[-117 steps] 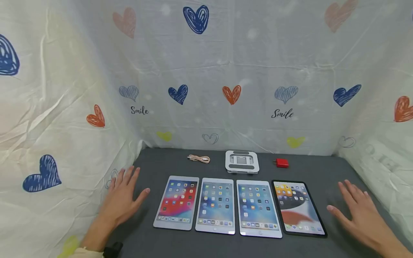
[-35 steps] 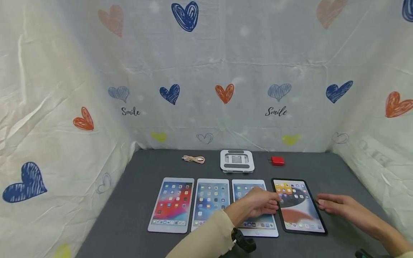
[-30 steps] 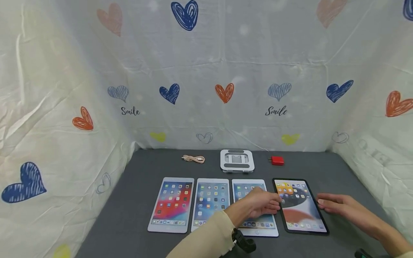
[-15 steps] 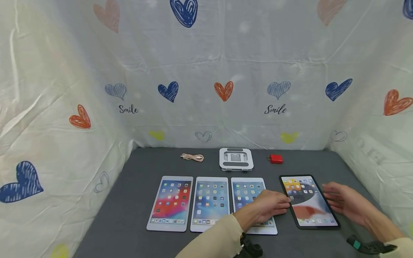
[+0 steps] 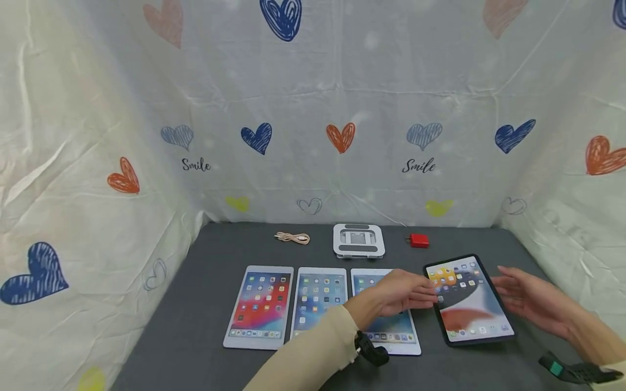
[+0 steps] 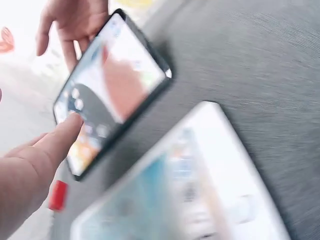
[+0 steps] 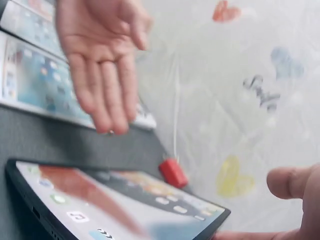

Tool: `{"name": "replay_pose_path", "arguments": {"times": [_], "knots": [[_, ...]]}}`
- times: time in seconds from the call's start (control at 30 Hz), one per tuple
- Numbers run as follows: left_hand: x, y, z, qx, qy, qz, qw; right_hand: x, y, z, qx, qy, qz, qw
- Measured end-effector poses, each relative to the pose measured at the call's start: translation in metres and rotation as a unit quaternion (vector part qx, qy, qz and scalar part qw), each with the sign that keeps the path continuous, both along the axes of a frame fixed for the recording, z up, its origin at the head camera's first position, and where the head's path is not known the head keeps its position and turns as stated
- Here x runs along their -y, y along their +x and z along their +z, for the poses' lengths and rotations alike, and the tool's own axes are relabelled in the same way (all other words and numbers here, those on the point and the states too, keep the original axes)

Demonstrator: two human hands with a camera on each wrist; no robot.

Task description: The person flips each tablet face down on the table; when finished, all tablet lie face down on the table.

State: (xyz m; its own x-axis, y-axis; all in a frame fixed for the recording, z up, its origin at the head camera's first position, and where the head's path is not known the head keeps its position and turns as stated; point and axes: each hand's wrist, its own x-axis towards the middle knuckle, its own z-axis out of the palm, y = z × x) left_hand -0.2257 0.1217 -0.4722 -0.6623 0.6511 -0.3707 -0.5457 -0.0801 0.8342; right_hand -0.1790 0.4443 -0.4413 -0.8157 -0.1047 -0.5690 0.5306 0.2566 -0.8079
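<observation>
In the head view, the black-edged tablet (image 5: 471, 296) at the right end of the row sits turned and tilted, with part of it raised off the table. My right hand (image 5: 533, 301) is at its right edge; the right wrist view shows the fingers running under the tablet (image 7: 100, 205) and the thumb (image 7: 287, 182) held off the screen. My left hand (image 5: 403, 293) reaches over the third white tablet (image 5: 393, 326) to the black tablet's left edge, fingers straight. In the right wrist view, the left palm (image 7: 102, 65) faces the camera. Whether its fingertips touch the tablet is unclear.
Two more white tablets lie left, one with a red-blue screen (image 5: 259, 307) and one with a blue screen (image 5: 320, 298). Behind them are a coiled cable (image 5: 292, 238), a white-grey folded stand (image 5: 358, 241) and a red charger plug (image 5: 418, 240). Heart-printed cloth (image 5: 298, 174) encloses the dark table.
Both hands came in from the sides to the black tablet. It slid right, away from the white tablets, then turned and tilted up. My right fingers moved under its edge.
</observation>
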Motion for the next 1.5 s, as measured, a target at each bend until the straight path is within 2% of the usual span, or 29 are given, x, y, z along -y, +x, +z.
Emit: {"name": "replay_pose_path", "arguments": {"times": [0.27,0.37,0.47,0.6,0.77,1.07,1.2,1.33,1.5], "knots": [[0.003,-0.009,0.045,-0.031,0.015,-0.022,0.9992,0.022,-0.003,0.028,-0.022,0.029,0.051,0.998],[0.005,-0.011,0.056,-0.037,0.016,-0.032,0.9987,0.034,-0.005,0.036,-0.033,0.041,0.068,0.9963],[0.008,-0.013,0.063,-0.038,0.016,-0.041,0.9983,0.047,-0.004,0.041,-0.05,0.048,0.077,0.9946],[0.011,-0.016,0.066,-0.042,0.014,-0.047,0.9979,0.067,-0.001,0.047,-0.071,0.051,0.082,0.9927],[0.016,-0.018,0.066,-0.038,0.017,-0.042,0.9982,0.091,0.002,0.055,-0.078,0.051,0.097,0.9909],[0.034,-0.012,0.071,-0.039,-0.016,-0.014,0.999,0.128,0.006,0.054,-0.092,-0.002,0.122,0.9883],[0.045,-0.011,0.073,-0.039,-0.029,-0.018,0.9986,0.132,0.005,0.051,-0.084,-0.034,0.131,0.9872],[0.054,-0.011,0.069,-0.028,-0.03,-0.019,0.999,0.125,0.001,0.041,-0.071,-0.066,0.137,0.9858],[0.062,-0.01,0.063,0.006,-0.021,0.007,0.9997,0.106,-0.006,0.023,-0.041,-0.082,0.123,0.9882]]}}
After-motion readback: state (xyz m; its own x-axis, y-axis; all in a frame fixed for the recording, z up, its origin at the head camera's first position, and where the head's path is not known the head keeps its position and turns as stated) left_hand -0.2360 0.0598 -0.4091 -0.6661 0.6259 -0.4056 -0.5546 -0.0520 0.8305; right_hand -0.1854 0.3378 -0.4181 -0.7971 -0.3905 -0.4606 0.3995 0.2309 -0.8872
